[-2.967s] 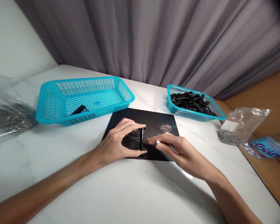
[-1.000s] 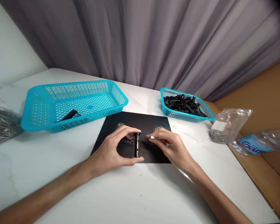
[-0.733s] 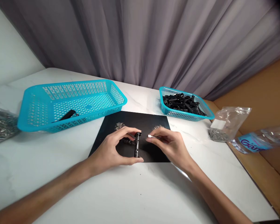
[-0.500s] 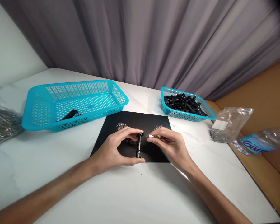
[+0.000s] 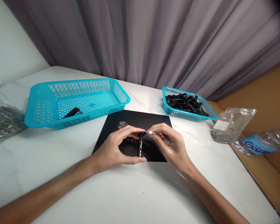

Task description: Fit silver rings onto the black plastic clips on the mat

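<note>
My left hand (image 5: 118, 146) grips a narrow black plastic part (image 5: 140, 145) by its two ends, thumb below and fingers above, holding it upright over the black mat (image 5: 154, 155). Between thumb and fingers, my right hand (image 5: 171, 141) pinches a slim metallic tool with a white tip (image 5: 151, 133). That tip is close to the upper end of the black part; whether it touches cannot be made out. Small shiny metal pieces (image 5: 123, 124) lie on the mat behind my left hand.
A large blue basket (image 5: 95, 115) with a black part inside stands at left. At right are a smaller blue basket (image 5: 189, 117) full of black parts, a bag of metal pieces (image 5: 221, 135) and a plastic bottle (image 5: 256, 144). Another bag (image 5: 6, 123) lies far left.
My right hand has come closer to the black part, bringing the white tip toward its upper end. My left hand keeps its hold. The view has shifted slightly.
</note>
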{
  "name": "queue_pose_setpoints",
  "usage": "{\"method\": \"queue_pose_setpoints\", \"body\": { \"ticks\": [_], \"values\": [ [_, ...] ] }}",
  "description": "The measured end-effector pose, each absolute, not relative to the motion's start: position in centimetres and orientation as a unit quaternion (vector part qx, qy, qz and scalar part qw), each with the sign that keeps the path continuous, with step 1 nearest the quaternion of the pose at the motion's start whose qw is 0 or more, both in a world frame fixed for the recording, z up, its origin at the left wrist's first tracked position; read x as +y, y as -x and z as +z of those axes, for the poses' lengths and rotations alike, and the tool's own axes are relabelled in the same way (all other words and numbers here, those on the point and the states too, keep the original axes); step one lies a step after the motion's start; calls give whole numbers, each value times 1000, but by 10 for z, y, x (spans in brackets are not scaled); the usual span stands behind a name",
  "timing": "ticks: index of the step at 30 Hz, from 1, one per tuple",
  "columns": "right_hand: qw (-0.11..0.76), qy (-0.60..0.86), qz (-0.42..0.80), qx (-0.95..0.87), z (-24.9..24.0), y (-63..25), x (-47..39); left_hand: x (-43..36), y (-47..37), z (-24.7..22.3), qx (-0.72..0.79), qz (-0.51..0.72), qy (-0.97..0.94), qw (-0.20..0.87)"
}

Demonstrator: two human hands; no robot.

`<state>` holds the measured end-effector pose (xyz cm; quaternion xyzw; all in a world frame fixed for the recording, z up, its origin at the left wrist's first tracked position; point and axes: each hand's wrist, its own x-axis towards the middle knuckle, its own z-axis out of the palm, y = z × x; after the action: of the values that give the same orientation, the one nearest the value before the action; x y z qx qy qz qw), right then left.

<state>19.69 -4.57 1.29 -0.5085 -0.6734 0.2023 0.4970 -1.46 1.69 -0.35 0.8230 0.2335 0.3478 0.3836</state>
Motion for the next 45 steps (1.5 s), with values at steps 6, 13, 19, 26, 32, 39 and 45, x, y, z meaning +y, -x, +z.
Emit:
{"method": "queue_pose_setpoints", "body": {
  "ticks": [6, 13, 19, 26, 32, 39, 45],
  "values": [
    [504, 528, 192, -656, 12, -194, -47, 16, 14, -3, 229, 358, -822, 379],
    [523, 531, 241, -622, 10, -189, -45, 14, 13, -4, 228, 376, -812, 384],
    [583, 495, 322, -558, 1, -177, -38, 13, 10, -5, 250, 391, -789, 402],
    [611, 496, 291, -544, -4, -168, -42, 11, 5, -7, 247, 415, -799, 359],
    [596, 494, 118, -622, -7, -163, -45, 9, 5, -6, 236, 417, -804, 352],
    [581, 489, 37, -649, -13, -162, -45, 10, 5, -9, 228, 426, -811, 330],
    [574, 488, -13, -658, -16, -166, -43, 10, 4, -10, 232, 425, -809, 333]
  ]
}}
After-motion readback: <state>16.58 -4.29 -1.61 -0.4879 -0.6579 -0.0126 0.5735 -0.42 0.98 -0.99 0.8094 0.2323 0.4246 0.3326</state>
